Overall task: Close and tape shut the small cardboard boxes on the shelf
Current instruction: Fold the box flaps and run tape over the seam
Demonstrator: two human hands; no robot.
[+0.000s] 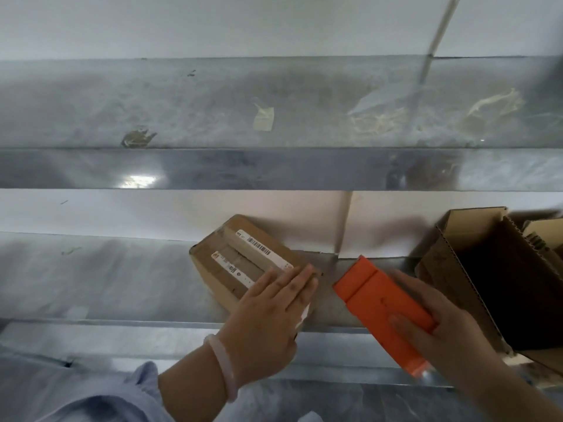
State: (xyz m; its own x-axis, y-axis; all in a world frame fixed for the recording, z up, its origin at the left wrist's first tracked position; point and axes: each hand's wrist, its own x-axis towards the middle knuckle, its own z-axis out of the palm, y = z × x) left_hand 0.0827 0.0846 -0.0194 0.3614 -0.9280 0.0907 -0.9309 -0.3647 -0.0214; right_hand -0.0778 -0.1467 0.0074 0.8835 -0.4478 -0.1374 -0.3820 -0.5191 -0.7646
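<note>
1. Here, a person's two hands work at a metal shelf (106, 275), seen from a head camera looking down.
2. A small cardboard box (213, 269) sits on the shelf near its middle, turned at an angle, flaps down and already looking taped along the top.
3. The left hand (268, 312) lies flat on the near right corner of this box. Its grip is open, fingers straight and pressing down, holding nothing.
4. The right hand (432, 324) has its grip curled round an orange block-shaped tool (380, 296), probably a tape dispenser, held just right of the box and apart from it.
5. An open cardboard box (438, 257) stands at the far right, flaps up, not yet closed.
6. To do this step well, I judge the left hand should keep the flaps pinned flat while the tool is brought down square to the seam. The tape should then be drawn in one steady pull and rubbed down over both edges.
7. A white label strip with a barcode (262, 248) runs along the box top. A second white strip (231, 266) lies beside it. Their print is too small and blurred to read, and no brand shows on the tool.
</note>
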